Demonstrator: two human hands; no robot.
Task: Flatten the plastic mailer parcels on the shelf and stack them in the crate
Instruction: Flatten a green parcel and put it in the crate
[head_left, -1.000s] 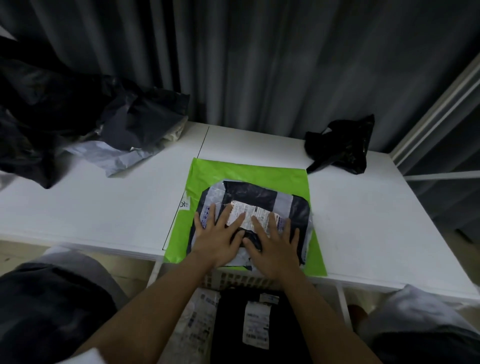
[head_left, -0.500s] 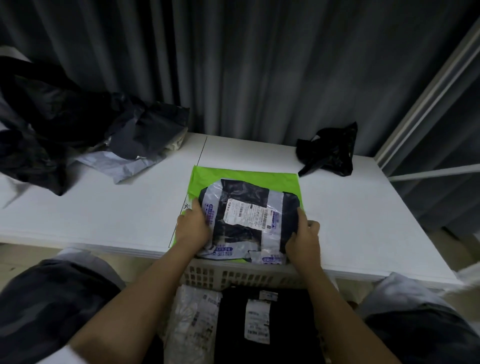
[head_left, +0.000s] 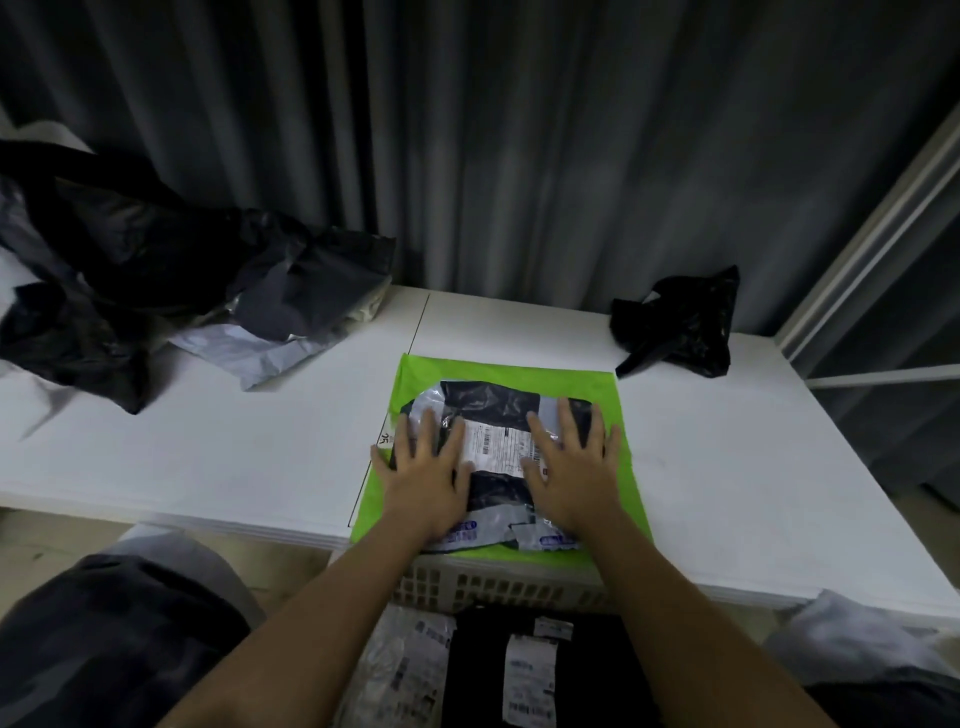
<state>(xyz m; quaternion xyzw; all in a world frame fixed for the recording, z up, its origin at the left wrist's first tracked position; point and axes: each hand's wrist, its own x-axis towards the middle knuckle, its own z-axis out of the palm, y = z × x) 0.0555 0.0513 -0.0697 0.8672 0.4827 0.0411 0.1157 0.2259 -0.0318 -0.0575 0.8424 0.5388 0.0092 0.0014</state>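
Both palms flat now! The left hand (head_left: 423, 475) and right hand (head_left: 574, 470), fingers spread, press the black-and-clear taped plastic mailer parcel (head_left: 498, 452) lying on the bright green flat mailer (head_left: 623, 415) at centre frame; half a second ago they gripped its side edges.

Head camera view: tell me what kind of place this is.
Probably a makeshift parcel-sorting corner in a home or small stockroom. A white shelf set against a dark curtain holds crumpled plastic mailers, and a slotted crate below it already holds labelled parcels.
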